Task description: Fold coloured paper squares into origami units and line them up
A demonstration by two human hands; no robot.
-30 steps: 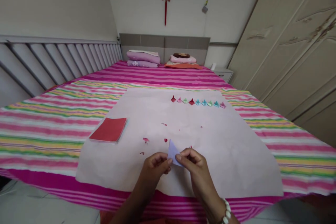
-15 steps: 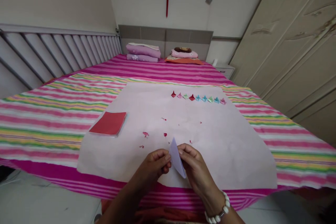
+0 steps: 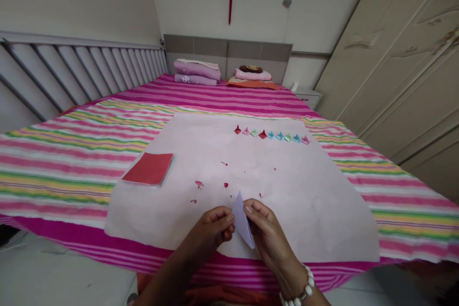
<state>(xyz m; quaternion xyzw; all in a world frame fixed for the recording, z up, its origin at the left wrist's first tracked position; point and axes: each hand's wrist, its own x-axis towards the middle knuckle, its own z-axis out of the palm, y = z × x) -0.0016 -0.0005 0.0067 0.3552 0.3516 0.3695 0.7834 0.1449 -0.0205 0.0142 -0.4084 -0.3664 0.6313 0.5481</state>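
A folded piece of pale lavender paper (image 3: 243,222) is held upright over the near edge of a large white sheet (image 3: 308,191). My left hand (image 3: 215,227) pinches the paper's left edge between thumb and fingers. On the other side, my right hand (image 3: 267,227) grips it, the thumb near the upper part and the fingers partly hidden. A row of small folded paper pieces (image 3: 263,134) in red, pink, green and blue lies at the far right of the sheet. To the left rests a stack of square paper (image 3: 148,168) with red on top.
Red and pink marks or scraps (image 3: 199,184) dot the sheet's middle. The sheet lies on a bed with a striped cover (image 3: 71,162). Folded bedding (image 3: 197,72) is piled by the headboard (image 3: 258,51). A slatted rail (image 3: 100,69) runs along the left, a wardrobe (image 3: 401,71) along the right.
Both hands keep their hold on the folded paper, which sits very slightly lower in view. The whole view has shifted a little; nothing else has visibly moved.
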